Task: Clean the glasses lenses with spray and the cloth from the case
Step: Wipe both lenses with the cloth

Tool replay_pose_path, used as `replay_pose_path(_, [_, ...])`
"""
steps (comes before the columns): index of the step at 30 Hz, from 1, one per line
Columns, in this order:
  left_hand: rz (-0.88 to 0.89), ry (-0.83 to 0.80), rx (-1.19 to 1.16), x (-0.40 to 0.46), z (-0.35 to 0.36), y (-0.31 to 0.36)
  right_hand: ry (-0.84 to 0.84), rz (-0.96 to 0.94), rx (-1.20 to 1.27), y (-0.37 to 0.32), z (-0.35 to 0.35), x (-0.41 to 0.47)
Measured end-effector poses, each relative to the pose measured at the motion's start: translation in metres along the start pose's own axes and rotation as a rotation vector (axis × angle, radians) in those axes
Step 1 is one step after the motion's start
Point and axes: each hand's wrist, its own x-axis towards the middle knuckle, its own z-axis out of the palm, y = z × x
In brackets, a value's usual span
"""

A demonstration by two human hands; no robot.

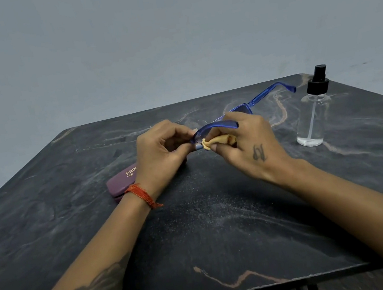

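Blue-framed glasses (222,124) are held above the table between both hands, one temple (274,91) pointing away to the far right. My left hand (159,153) pinches the near left corner of the frame. My right hand (246,142) pinches a bunched yellow cloth (214,141) against the near lens; most of that lens is hidden by fingers and cloth. A clear spray bottle (314,113) with a black pump top stands upright at the right, apart from both hands. The purple glasses case (123,181) lies shut under my left wrist.
The dark marbled table (209,228) has its front edge close to me and its far edge just behind the glasses. A plain grey wall (170,37) rises behind. The table's right corner lies just past the bottle.
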Motion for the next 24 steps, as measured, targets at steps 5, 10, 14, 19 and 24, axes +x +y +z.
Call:
replay_pose_path(5, [-0.015, -0.028, 0.019, 0.0, -0.001, -0.002, 0.083, 0.197, 0.158, 0.0, -0.008, 0.003])
replay_pose_path(10, [-0.039, -0.024, 0.015, 0.0, -0.001, 0.0, 0.157, 0.546, 0.752, -0.003, -0.018, 0.011])
replay_pose_path(14, [-0.05, -0.041, -0.019, 0.0, 0.0, 0.0, 0.159, 0.499, 0.589, -0.002, -0.008, 0.005])
replay_pose_path(19, [-0.059, -0.054, -0.022, 0.0, 0.001, 0.0, 0.255, 0.038, -0.109, -0.002, 0.003, 0.0])
replay_pose_path(24, [-0.095, -0.029, -0.073, 0.001, -0.001, 0.0, 0.136, -0.078, -0.11, 0.002, 0.006, -0.004])
